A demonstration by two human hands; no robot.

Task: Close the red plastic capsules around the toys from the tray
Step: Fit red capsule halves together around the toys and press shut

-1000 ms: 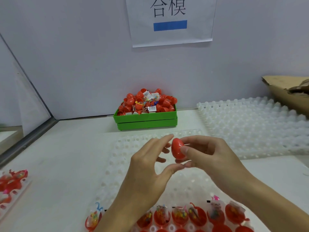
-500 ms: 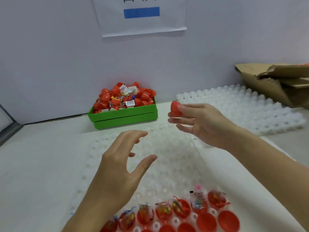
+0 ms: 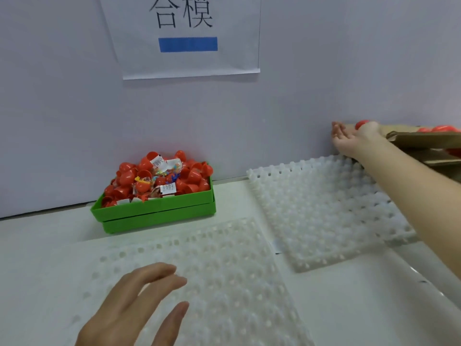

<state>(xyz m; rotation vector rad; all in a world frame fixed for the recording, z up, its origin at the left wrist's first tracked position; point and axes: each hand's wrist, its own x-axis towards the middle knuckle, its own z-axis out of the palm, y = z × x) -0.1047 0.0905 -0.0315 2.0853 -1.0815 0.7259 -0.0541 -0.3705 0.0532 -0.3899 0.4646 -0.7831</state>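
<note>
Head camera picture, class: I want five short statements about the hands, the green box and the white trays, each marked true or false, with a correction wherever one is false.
1. The green box holds a heap of red capsules. True.
2. The right hand reaches out to the cardboard box at the far right. True.
3. The left hand grips a red capsule. False: its fingers are spread and relaxed over the near white tray, holding nothing.
4. The green box stands on the far white tray. False: it stands on the table against the wall, left of the far white tray.
5. A paper sign with a blue bar hangs on the wall. True.
</note>
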